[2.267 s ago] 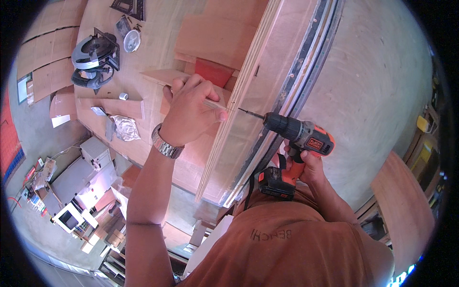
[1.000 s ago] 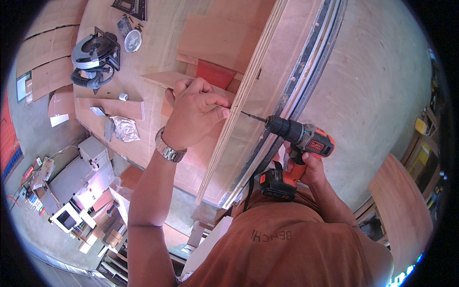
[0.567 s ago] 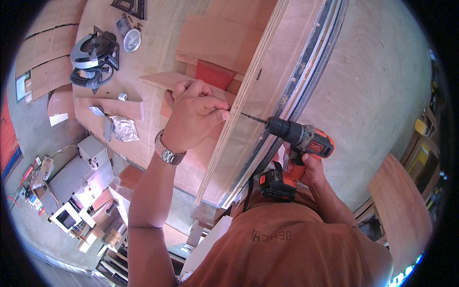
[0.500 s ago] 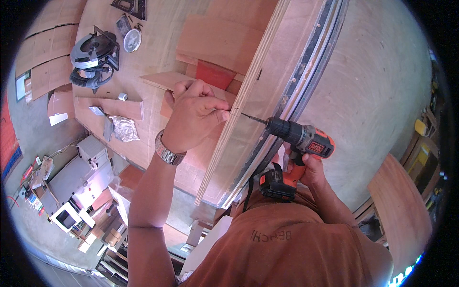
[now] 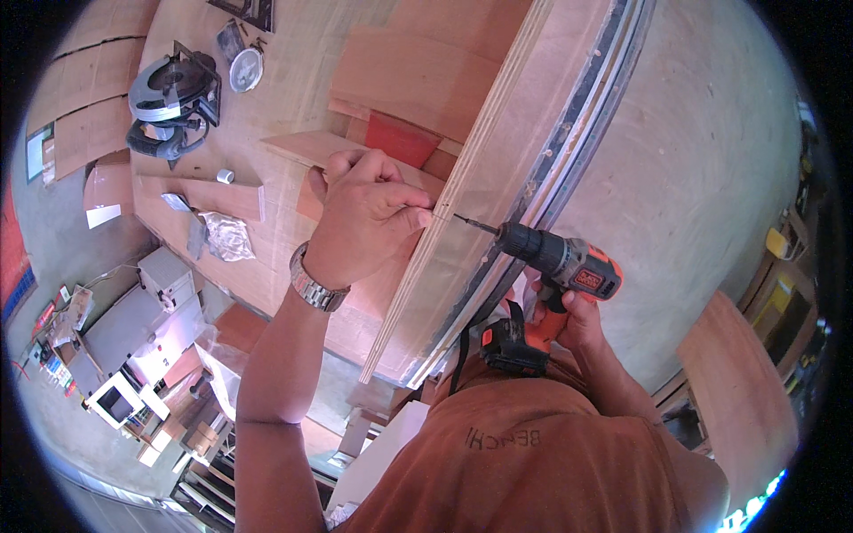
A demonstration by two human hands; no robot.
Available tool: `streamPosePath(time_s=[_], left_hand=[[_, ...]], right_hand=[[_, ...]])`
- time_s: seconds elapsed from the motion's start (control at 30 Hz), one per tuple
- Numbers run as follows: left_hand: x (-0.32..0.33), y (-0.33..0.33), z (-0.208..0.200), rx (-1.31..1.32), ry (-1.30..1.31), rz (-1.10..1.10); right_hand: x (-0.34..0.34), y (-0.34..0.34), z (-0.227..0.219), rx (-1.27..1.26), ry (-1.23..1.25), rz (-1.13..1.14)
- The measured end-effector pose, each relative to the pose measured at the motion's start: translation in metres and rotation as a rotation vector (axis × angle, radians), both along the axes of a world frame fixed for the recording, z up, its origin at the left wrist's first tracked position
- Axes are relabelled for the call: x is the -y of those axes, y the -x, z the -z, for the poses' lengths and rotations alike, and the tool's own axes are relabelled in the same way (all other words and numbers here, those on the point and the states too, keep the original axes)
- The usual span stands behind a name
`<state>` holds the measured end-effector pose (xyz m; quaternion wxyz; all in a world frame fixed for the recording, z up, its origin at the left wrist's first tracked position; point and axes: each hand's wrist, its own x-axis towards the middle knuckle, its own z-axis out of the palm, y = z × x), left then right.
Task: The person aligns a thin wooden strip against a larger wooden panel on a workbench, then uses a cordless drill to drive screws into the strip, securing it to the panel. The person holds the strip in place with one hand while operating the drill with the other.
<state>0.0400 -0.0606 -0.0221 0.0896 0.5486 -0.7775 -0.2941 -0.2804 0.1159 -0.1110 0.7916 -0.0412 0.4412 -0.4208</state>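
My left hand (image 5: 369, 213), with a metal watch (image 5: 315, 280) at the wrist, is closed in a pinch at the top edge of an upright plywood panel (image 5: 404, 284). A thin, screw-like piece (image 5: 440, 216) sticks out from the thumb and fingertip toward the right. My right hand (image 5: 577, 315) is wrapped round the grip of an orange and black cordless drill (image 5: 564, 264). Its bit (image 5: 475, 223) points left at the panel edge, with a small gap between the bit's tip and my left fingertips. Part of the right hand's fingers is hidden behind the grip.
On the worktable (image 5: 298, 84) to the left lie a circular saw (image 5: 173, 102), a round white lid-like dish (image 5: 246, 71), crumpled foil (image 5: 227, 236), a wood strip (image 5: 209, 197) and a red piece (image 5: 400, 140). Dark and light rails (image 5: 555, 164) run along the panel's right side.
The view has shifted very slightly. Both hands, the drill and the panel keep nearly the same places relative to each other.
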Motion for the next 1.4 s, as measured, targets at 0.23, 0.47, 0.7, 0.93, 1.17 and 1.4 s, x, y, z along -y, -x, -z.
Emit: streamPosePath(time_s=[0.23,0.47,0.7,0.93,1.17,1.4], left_hand=[[-0.002,0.002,-0.002,0.053,-0.010,-0.015],[0.000,0.002,-0.004,-0.001,-0.050,-0.022],[0.001,0.005,-0.003,-0.055,-0.112,-0.087],[0.002,0.005,-0.003,-0.072,-0.125,-0.090],[0.002,0.005,-0.004,-0.098,-0.078,-0.122],[-0.003,0.004,0.000,-0.118,-0.050,-0.142]], right_hand=[[-0.004,0.002,-0.002,-0.037,-0.031,-0.019],[0.001,-0.004,-0.010,-0.025,-0.073,0.015],[-0.004,0.002,-0.010,-0.034,-0.137,0.021],[-0.015,0.010,-0.004,-0.044,-0.171,-0.015],[-0.017,0.015,-0.002,0.014,-0.164,-0.059],[-0.020,0.019,0.002,0.007,-0.168,-0.068]])
